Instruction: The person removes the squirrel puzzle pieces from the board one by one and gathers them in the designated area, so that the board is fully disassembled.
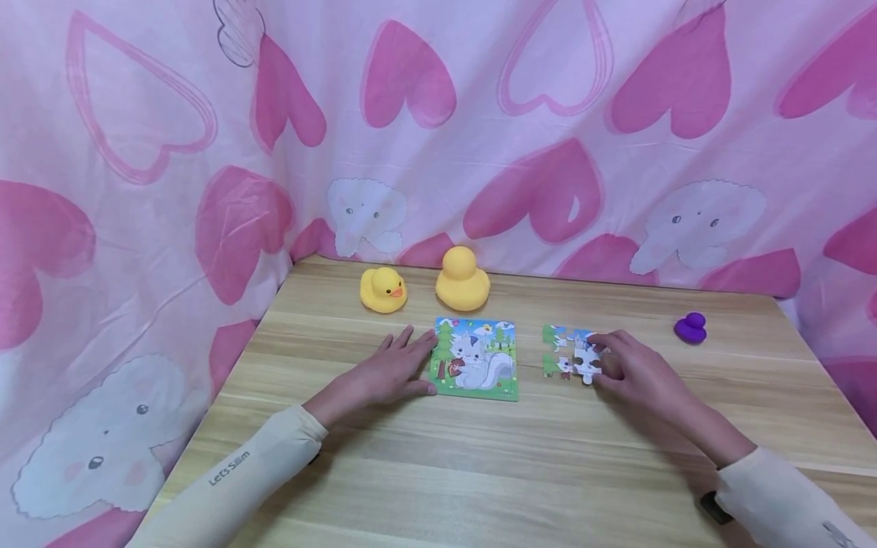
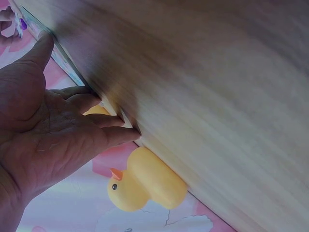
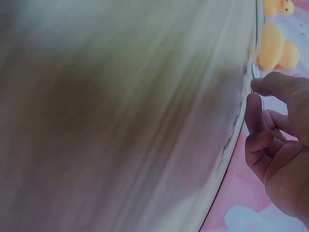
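Note:
A finished cat picture puzzle lies flat in the middle of the wooden table. My left hand rests flat on the table with straight fingers touching the picture's left edge; the left wrist view shows this hand against that thin edge. To the right lies a partly joined puzzle. My right hand has curled fingers and pinches a white puzzle piece at its right side. In the right wrist view, thumb and forefinger meet at the puzzle's edge.
A small yellow duck and a larger yellow duck stand behind the picture, near the table's back edge. A purple duck sits at the right. Pink heart-patterned cloth hangs behind and at both sides of the table.

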`<state>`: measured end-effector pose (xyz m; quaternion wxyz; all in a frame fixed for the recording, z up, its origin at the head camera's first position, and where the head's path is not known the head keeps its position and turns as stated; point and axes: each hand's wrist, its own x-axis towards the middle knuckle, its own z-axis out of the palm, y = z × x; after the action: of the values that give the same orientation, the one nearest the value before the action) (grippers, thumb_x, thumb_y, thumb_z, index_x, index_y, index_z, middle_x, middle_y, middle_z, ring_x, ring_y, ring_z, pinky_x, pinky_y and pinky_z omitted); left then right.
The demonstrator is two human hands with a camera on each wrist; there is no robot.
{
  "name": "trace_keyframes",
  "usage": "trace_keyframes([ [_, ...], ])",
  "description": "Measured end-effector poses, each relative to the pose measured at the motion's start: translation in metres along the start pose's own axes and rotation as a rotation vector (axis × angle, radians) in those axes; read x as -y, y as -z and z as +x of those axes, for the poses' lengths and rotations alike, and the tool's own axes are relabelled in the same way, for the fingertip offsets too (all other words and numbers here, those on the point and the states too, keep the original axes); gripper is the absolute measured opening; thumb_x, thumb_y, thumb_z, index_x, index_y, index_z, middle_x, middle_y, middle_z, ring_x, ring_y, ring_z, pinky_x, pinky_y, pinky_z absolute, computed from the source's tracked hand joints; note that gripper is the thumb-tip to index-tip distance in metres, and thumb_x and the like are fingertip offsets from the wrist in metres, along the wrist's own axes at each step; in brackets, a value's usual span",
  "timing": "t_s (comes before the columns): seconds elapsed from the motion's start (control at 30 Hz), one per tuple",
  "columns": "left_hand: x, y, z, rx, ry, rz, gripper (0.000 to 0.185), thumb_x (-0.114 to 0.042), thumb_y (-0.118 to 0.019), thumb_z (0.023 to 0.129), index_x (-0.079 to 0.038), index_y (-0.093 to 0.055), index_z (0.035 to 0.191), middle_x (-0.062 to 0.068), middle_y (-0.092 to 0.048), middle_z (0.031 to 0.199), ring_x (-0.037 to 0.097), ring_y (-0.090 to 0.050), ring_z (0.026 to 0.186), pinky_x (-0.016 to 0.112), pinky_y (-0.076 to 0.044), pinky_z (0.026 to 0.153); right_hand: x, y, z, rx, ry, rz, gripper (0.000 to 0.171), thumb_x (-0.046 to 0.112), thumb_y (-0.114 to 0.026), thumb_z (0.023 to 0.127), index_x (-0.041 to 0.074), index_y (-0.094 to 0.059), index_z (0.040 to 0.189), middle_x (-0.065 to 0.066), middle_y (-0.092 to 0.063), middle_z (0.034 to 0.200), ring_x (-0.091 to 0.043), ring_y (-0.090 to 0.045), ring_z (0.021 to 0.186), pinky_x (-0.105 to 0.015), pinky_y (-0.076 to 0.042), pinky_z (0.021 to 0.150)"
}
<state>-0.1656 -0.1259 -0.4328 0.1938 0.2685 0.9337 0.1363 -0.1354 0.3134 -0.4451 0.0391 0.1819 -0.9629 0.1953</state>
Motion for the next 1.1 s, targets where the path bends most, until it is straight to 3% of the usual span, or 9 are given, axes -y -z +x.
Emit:
trace_keyframes([
  [0.2,0.001,0.000,0.001,0.003,0.008,-0.002,0.092,-0.055,-0.063,0.102,-0.017,-0.017,0.171,0.001,-0.013,0.180,0.038,-0.002,0.167,0.065,-0.008,0.134,-0.007,-0.001,-0.004,0.034,0.006,-0.011,0.059,0.014,-0.088,0.085,0.001,-0.064,0.138,-0.014,-0.069,0.122,-0.021,-0.062,0.094,-0.044,-0.057,0.081],
  [0.43,0.001,0.000,0.001,0.002,0.004,-0.001,0.092,-0.056,-0.063,0.102,-0.017,-0.017,0.171,0.001,-0.013,0.180,0.038,-0.002,0.167,0.065,-0.008,0.134,-0.010,0.000,-0.004,0.063,0.056,-0.001,0.053,0.013,-0.086,0.086,0.003,-0.066,0.135,-0.002,-0.065,0.105,-0.008,-0.053,0.078,-0.023,-0.047,0.066],
  [0.6,0.000,0.000,0.002,0.003,0.004,-0.003,0.093,-0.056,-0.063,0.101,-0.017,-0.016,0.171,0.000,-0.013,0.180,0.038,-0.002,0.167,0.065,-0.008,0.134,-0.011,0.003,-0.002,0.091,0.073,-0.004,0.053,0.013,-0.086,0.086,0.002,-0.067,0.134,0.000,-0.063,0.101,-0.008,-0.051,0.078,-0.023,-0.045,0.065],
  [0.83,0.001,0.000,0.002,0.004,0.003,-0.005,0.093,-0.056,-0.063,0.102,-0.018,-0.016,0.172,0.000,-0.013,0.180,0.038,-0.002,0.167,0.064,-0.008,0.134,-0.006,0.010,0.002,0.166,0.023,-0.016,0.057,0.014,-0.085,0.087,0.003,-0.064,0.139,-0.005,-0.065,0.109,-0.012,-0.054,0.083,-0.025,-0.051,0.069],
  [1.1,0.000,0.000,0.002,0.010,0.008,-0.002,0.092,-0.056,-0.063,0.102,-0.017,-0.017,0.171,0.000,-0.012,0.180,0.038,-0.002,0.167,0.065,-0.008,0.134,0.014,0.002,0.017,0.101,0.050,0.063,0.056,0.010,-0.080,0.090,0.001,-0.061,0.142,-0.012,-0.066,0.123,-0.006,-0.058,0.077,-0.024,-0.053,0.069],
])
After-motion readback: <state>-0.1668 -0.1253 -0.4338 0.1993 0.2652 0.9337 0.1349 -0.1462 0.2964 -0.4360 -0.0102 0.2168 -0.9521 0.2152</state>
